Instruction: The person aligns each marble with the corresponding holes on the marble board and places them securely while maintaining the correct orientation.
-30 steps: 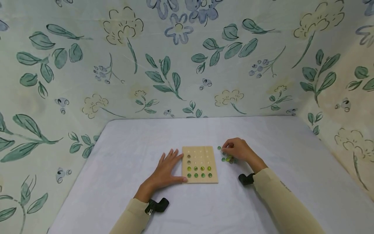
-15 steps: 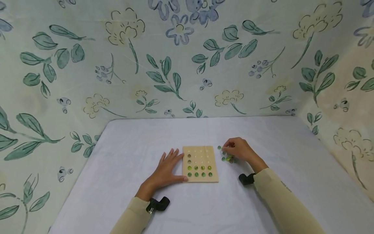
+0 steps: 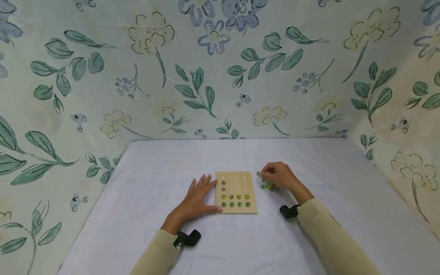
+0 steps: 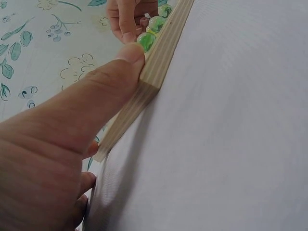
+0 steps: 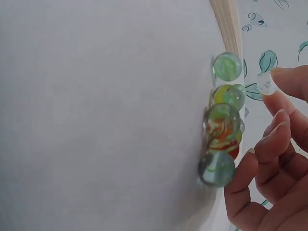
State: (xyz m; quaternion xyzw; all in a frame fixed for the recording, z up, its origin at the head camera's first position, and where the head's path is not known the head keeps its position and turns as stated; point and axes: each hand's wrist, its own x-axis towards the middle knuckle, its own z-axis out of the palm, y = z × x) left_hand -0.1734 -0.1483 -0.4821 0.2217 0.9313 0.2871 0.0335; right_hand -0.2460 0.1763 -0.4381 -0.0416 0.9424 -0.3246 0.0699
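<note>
A square wooden board (image 3: 237, 211) lies on the white cloth, dotted with small hollows. Green marbles (image 3: 232, 204) fill its front row and yellow-green marbles (image 3: 231, 197) the row behind. Two greyish marbles (image 3: 223, 186) sit in the left column. My left hand (image 3: 195, 198) rests against the board's left side, fingers spread and thumb at the near corner. To the right of the board, my right hand (image 3: 280, 176) pinches a clear marble (image 5: 266, 83) between thumb and forefinger. Loose marbles (image 5: 220, 125), green, yellow and orange-swirled, lie clustered below it.
White cloth (image 3: 172, 156) covers the table around the board. Behind and beside it hangs a floral-patterned fabric (image 3: 206, 95). A single green marble (image 3: 258, 173) lies just left of the right fingertips. Each wrist carries a black camera (image 3: 288, 211).
My right fingertips have shifted very slightly left near the loose marbles. The left hand keeps its place on the board. The head view has drifted a little.
</note>
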